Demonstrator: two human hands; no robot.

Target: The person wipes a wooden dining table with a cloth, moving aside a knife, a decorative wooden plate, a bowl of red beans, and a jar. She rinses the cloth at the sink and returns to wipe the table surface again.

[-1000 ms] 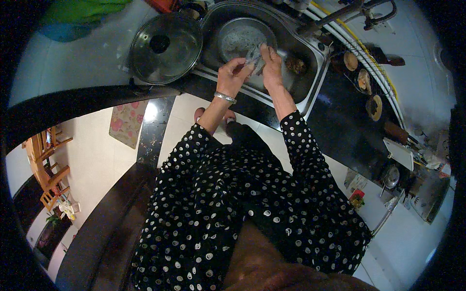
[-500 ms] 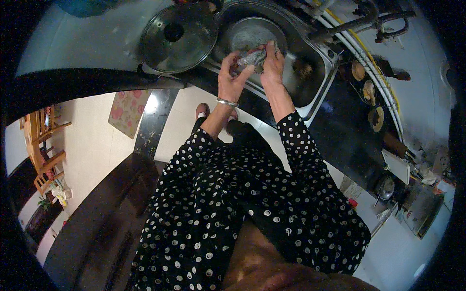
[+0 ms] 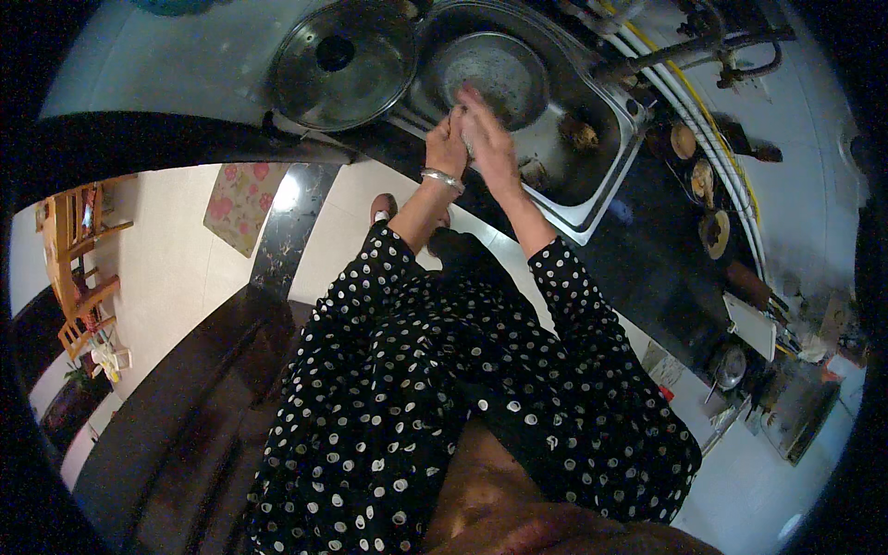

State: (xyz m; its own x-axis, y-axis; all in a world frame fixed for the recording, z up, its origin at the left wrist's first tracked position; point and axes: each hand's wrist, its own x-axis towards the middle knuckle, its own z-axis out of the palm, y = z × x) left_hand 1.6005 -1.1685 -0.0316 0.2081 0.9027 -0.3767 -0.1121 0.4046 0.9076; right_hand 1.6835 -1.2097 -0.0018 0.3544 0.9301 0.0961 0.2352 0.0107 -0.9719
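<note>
Over the near edge of the sink (image 3: 597,185), my two hands are pressed together. My left hand (image 3: 446,148), with a silver bracelet at the wrist, is closed, its fingers curled against the right palm. My right hand (image 3: 490,143) lies across it with fingers stretched out, slightly blurred. A pale patch shows between the hands; I cannot tell whether it is the grey mesh-like scourer. Just beyond them a round metal basin (image 3: 499,69) with wet, speckled insides sits in the sink. A small brownish thing (image 3: 534,173) lies by the sink's near wall, beside my right wrist.
Left of the sink stands a pan with a glass lid (image 3: 347,69). A brown clump (image 3: 579,131) lies at the sink's right side. Pipes (image 3: 689,111) run along the wall on the right. Black counter (image 3: 638,250) extends right, with a small metal pot (image 3: 729,365) farther along.
My hands have come together and moved slightly nearer and left, away from the basin. The grey mesh-like scourer, plainly held between both hands before, no longer shows clearly.
</note>
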